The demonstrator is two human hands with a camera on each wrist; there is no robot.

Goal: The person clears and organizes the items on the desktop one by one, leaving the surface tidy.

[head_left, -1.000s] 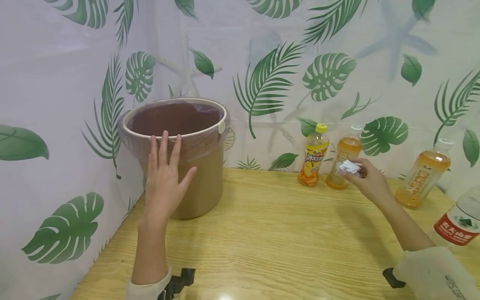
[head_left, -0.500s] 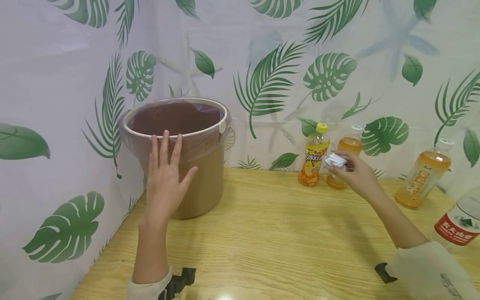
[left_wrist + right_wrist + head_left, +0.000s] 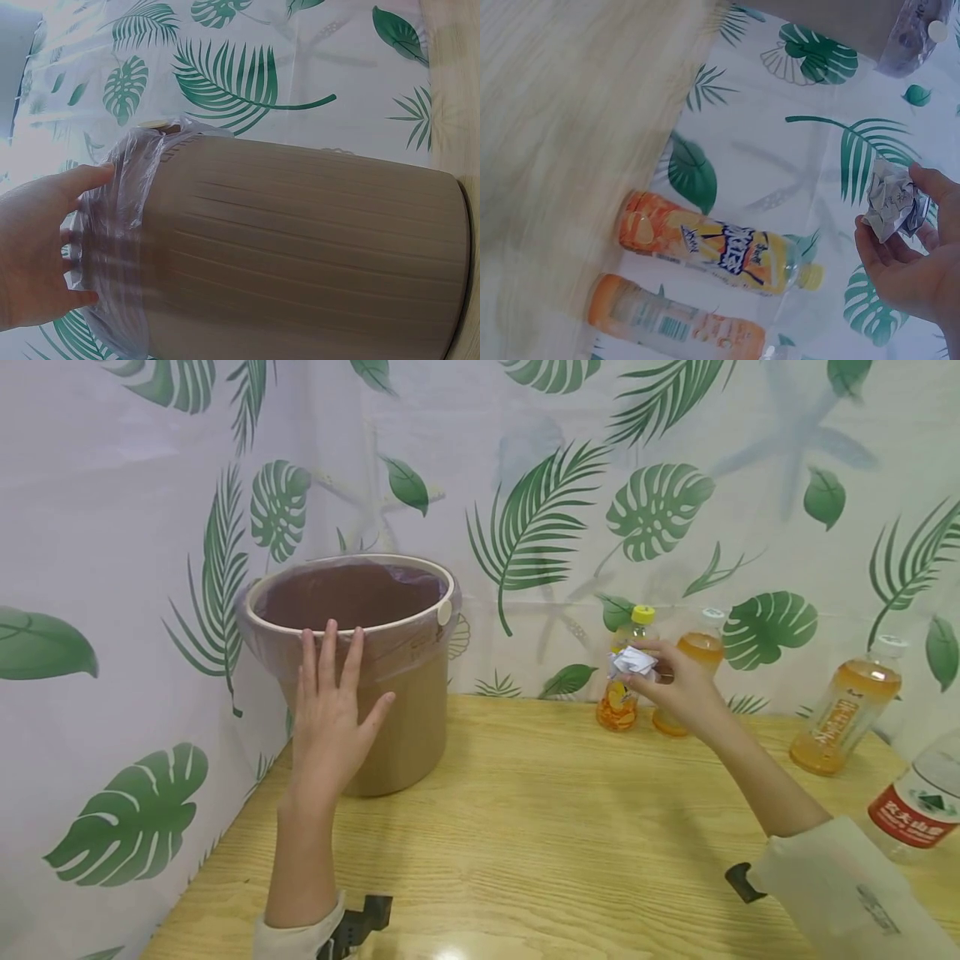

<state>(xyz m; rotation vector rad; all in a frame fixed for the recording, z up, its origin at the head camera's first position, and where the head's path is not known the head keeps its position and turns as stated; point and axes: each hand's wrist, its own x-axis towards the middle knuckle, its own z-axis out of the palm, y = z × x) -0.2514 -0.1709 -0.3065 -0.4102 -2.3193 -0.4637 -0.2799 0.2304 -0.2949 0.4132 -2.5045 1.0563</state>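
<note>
My right hand [image 3: 686, 689] pinches a crumpled ball of white paper [image 3: 633, 664] above the table, overlapping the yellow-capped drink bottle in the head view. Printed marks show on the paper ball [image 3: 891, 199] in the right wrist view, between thumb and fingertips. At the left stands a brown trash bin [image 3: 405, 718], lined with a clear plastic bag [image 3: 124, 225] folded over its rim. My left hand [image 3: 330, 727] lies with straight, spread fingers against the bin's near side, fingertips right at the rim. In the left wrist view, its fingers touch the bag.
Along the back of the wooden table [image 3: 525, 827] stand a yellow-capped bottle [image 3: 617, 714] and a white-capped orange drink bottle [image 3: 701, 647]. Farther right are another orange drink bottle [image 3: 843, 718] and a red-labelled water bottle [image 3: 915, 806]. A leaf-patterned sheet [image 3: 540, 427] hangs behind.
My right hand has moved left with the paper ball, from in front of the white-capped bottle to in front of the yellow-capped one. The left hand stays against the bin.
</note>
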